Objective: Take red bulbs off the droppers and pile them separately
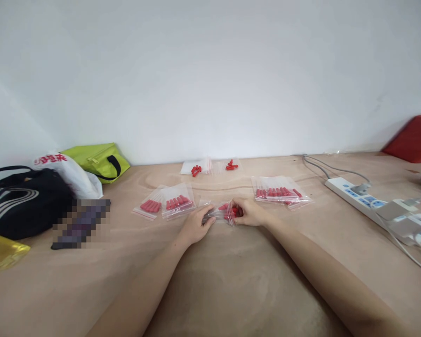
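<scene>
Between my hands, low over the table, is a clear zip bag (217,215) with small red cylindrical pieces (228,213) in it. My left hand (197,223) grips the bag's left end, thumb against the plastic. At its right end, my right hand (248,213) has its fingers closed on the bag where the red pieces bunch up. Left of my left hand lie two flat clear bags, one holding red pieces (150,206) and another with a neat row (177,202). Beyond my right hand, overlapping filled bags (279,189) lie on the table.
Near the wall are loose red pieces (196,170) and a second small heap (232,165) on clear bags. A black bag (28,201), a white plastic bag (70,175) and a lime-green bag (101,159) stand left. At right, a power strip (354,199) trails cables.
</scene>
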The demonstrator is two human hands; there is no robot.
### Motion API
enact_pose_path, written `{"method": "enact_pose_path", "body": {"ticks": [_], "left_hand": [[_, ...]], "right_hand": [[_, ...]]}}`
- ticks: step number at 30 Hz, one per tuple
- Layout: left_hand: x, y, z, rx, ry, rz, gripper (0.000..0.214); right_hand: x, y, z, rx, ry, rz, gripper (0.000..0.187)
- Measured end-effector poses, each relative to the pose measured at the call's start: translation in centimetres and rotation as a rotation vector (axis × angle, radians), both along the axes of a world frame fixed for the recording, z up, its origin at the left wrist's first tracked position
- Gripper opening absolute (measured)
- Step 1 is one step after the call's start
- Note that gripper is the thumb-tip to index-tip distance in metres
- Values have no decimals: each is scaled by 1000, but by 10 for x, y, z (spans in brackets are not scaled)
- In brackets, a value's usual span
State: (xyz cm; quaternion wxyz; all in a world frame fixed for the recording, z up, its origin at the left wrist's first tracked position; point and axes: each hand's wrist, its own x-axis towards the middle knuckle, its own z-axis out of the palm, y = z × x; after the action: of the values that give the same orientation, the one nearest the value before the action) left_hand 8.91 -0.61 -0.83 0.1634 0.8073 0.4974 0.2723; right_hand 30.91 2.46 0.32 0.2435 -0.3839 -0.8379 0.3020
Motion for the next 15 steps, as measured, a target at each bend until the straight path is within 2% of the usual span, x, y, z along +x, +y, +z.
{"method": "enact_pose_path", "body": {"ticks": [4,8,13,15], "left_hand": [[0,1,-1,25,-15,-5,31],[0,0,1,33,-13,-12,30],[0,0,2,24,6,22,31],[-1,-1,2,30,20,32,34]], "right_hand": [[-3,0,-1,-66,27,-31,22],[-3,2,-3,-163,148,-81,19],[8,7,-1,-280,249,-128,27],[11,9,-2,-374,309,-122,27]]}}
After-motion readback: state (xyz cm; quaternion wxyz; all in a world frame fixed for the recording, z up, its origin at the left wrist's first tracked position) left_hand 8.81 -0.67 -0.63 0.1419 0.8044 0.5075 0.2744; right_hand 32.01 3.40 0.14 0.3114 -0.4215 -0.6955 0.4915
